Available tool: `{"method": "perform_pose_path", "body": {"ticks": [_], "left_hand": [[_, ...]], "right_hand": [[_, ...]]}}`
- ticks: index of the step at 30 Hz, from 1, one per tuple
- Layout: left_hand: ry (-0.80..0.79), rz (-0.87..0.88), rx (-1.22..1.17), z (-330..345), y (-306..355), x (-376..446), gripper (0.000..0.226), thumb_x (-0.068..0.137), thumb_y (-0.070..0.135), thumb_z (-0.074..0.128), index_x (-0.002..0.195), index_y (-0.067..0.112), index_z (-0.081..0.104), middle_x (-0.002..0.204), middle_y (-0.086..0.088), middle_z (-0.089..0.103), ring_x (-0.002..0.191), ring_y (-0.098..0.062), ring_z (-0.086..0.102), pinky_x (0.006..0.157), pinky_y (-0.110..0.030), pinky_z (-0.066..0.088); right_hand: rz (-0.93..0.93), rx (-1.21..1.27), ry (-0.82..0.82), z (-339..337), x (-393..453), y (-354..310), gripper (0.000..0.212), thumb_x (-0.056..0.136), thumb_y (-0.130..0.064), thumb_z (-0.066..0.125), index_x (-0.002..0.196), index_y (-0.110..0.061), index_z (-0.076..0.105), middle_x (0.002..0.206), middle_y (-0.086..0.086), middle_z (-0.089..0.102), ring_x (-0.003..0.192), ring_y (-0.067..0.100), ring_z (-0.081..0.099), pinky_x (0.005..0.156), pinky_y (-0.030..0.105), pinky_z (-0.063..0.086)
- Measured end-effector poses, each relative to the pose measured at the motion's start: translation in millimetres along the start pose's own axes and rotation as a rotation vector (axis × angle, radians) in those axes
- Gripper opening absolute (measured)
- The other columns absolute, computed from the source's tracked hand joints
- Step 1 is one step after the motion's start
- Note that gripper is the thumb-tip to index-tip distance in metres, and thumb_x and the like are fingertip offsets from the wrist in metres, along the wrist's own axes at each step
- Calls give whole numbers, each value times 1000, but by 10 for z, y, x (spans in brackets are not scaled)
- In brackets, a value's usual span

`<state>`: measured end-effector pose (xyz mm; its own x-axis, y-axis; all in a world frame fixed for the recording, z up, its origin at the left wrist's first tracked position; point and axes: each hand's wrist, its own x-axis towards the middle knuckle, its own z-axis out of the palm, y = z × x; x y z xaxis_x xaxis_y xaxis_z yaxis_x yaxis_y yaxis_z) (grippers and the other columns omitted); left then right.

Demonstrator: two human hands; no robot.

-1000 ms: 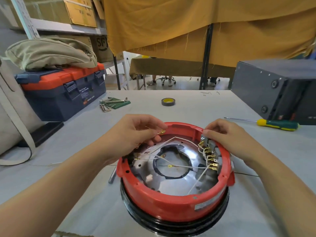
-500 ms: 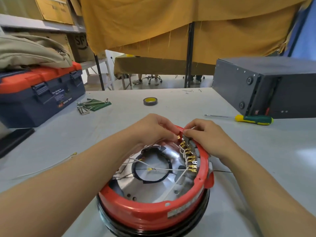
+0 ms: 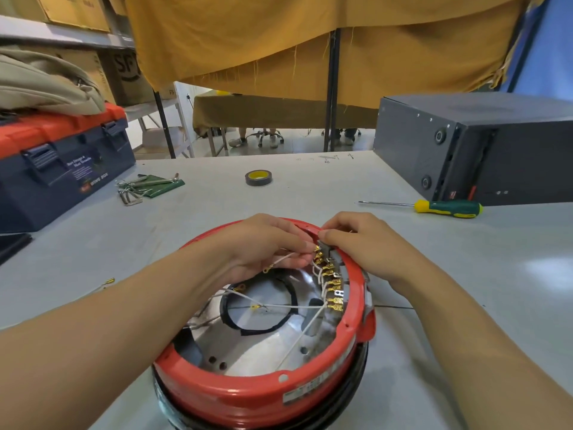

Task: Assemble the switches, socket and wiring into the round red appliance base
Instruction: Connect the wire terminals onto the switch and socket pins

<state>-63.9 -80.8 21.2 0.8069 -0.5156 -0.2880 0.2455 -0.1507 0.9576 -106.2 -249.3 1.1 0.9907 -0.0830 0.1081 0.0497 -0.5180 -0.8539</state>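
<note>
Both hands meet at the far right rim of the red base [image 3: 248, 395], which sits on the table [image 3: 465, 274] in front of the person. Left hand [image 3: 263, 246] pinches a white wire [image 3: 283, 259] at its brass terminal; right hand [image 3: 356, 240] pinches the switch block [image 3: 324, 245] there.

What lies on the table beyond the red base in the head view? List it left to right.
toolbox → hex keys → tape roll → screwdriver → dark metal box
</note>
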Motion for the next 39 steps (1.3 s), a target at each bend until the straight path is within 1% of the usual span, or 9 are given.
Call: {"method": "perform_pose_path", "body": {"ticks": [3,5,10,17,19,23,29,33,39], "left_hand": [[-2,-10,-35,-5,-10,2,14,79,-12,61,72,-1,66,63,-12,68,59,-16,68,53,-17,55],[2,-11,-37,-14,-15,-3,14,79,-13,60,72,-1,65,64,-12,67,59,-16,68,53,-17,54],[12,-25,-43,-2,-24,-18,12,79,-13,60,76,-2,64,63,-12,67,58,-16,68,52,-17,55],[21,-39,-122,34,-32,-17,14,80,-14,58,75,-4,66,64,-13,69,58,-16,69,51,-16,54],[22,-47,-125,28,-30,-19,17,80,-14,58,71,-3,67,65,-14,70,59,-16,70,50,-16,53],[24,-65,-121,16,-24,-21,24,79,-15,59,63,-1,70,66,-15,69,58,-16,69,49,-16,53],[34,-69,-100,29,-16,-27,18,80,-14,59,69,-3,68,65,-15,68,56,-15,68,48,-15,52],[34,-59,-64,36,-23,-28,23,81,-12,59,64,-1,68,64,-14,67,54,-13,66,48,-15,52],[35,-60,-58,52,-12,-29,19,82,-12,58,69,-2,66,62,-12,66,52,-12,65,48,-15,51]], "right_hand": [[10,0,-8,3,10,14,10,86,-28,61,83,-23,69,75,-4,70,56,-3,59,50,9,44],[19,9,-15,6,14,19,10,86,-29,60,83,-23,68,75,-5,70,60,-1,61,52,12,43],[22,3,-9,3,9,11,11,87,-29,59,84,-23,68,77,-5,70,63,1,62,51,10,42],[21,-1,-8,9,-6,-10,11,87,-29,59,85,-23,68,81,-6,68,72,6,63,56,16,43],[28,9,-10,8,-7,-13,11,87,-29,59,85,-23,68,81,-5,69,71,6,63,56,15,43],[26,-6,-6,6,-8,-13,12,87,-29,59,83,-23,68,79,-6,68,66,2,61,48,8,41],[10,-23,-12,2,-22,-27,12,88,-29,59,85,-23,68,83,-7,67,74,6,62,57,17,42],[7,-31,-12,5,-21,-34,12,87,-29,58,85,-22,69,83,-8,67,74,5,61,56,17,42],[9,-33,-11,3,-26,-33,13,87,-28,59,87,-21,69,84,-7,67,74,6,62,57,18,43]]}}
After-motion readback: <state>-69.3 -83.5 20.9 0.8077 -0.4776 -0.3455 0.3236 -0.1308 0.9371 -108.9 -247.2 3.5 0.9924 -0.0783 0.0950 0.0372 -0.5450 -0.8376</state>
